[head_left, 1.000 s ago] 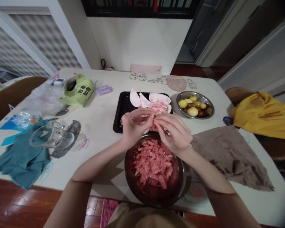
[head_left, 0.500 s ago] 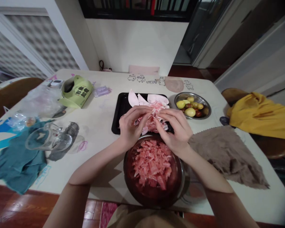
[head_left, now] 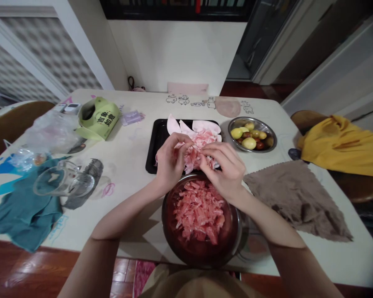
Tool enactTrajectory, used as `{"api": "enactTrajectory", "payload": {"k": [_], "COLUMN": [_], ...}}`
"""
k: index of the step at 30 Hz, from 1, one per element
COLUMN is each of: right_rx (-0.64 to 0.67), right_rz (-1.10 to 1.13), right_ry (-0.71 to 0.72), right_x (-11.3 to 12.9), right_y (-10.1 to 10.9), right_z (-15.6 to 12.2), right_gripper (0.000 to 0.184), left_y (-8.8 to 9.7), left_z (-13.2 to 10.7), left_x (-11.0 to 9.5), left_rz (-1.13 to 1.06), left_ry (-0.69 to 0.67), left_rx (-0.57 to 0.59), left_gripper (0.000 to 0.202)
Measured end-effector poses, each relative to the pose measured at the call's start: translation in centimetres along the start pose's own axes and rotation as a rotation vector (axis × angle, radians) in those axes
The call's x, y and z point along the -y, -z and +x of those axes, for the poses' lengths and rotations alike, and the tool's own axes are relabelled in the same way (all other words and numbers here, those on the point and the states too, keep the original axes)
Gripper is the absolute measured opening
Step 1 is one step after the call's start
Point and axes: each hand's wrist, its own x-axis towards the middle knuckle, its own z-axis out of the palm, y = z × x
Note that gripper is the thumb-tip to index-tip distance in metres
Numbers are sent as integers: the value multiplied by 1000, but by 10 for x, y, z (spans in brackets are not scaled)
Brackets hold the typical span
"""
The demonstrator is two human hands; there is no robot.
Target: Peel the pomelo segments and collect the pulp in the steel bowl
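My left hand [head_left: 168, 162] and my right hand [head_left: 225, 169] both grip one pink pomelo segment [head_left: 192, 156], held between them just above the far rim of a metal bowl [head_left: 236, 231]. The fingers of both hands are curled round the segment. Pink peeled pomelo flesh [head_left: 199, 210] fills the bowl, which stands at the table's near edge. Behind my hands lies a black tray [head_left: 157, 145] with pale pink peel pieces [head_left: 186, 127] and more pomelo.
A small metal bowl of yellow and red fruit [head_left: 252, 135] sits right of the tray. A brown cloth [head_left: 294, 198] lies at right, a teal cloth [head_left: 21, 213] and a glass jug [head_left: 64, 182] at left. A green box [head_left: 98, 118] and plastic bags [head_left: 51, 132] stand farther left.
Both hands stay on the pomelo segment; my fingers have shifted on it and pulled it apart a little, showing more pink flesh between them. The camera has tilted slightly.
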Motion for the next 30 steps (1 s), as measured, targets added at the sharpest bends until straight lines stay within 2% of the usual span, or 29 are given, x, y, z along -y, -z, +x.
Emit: {"api": "enactTrajectory", "payload": {"k": [5, 9, 16, 19, 22, 26, 30], "right_rx": [14, 15, -9, -22, -17, -21, -31], "right_rz": [54, 82, 4, 3, -3, -56, -113], "right_ry": [-32, -70, -86, -110, -89, -24, 37], "right_x": [2, 2, -3, -5, -5, -7, -8], "right_y": [2, 3, 0, 0, 0, 0, -2], "right_z": [3, 4, 0, -2, -1, 0, 0], "right_gripper": [10, 9, 8, 6, 7, 14, 17], "left_y": [0, 0, -4, -7, -8, -7, -7], "left_z": [2, 7, 3, 0, 0, 3, 2], "left_x": [4, 8, -2, -6, -1, 9, 9], "left_rz": [-203, -274, -173, -180, -186, -207, -192], "left_ry": [149, 212, 121, 93, 68, 45, 26], "left_rx": [21, 49, 57, 91, 81, 78, 81], "left_gripper": [16, 18, 14, 23, 36, 33, 32]}}
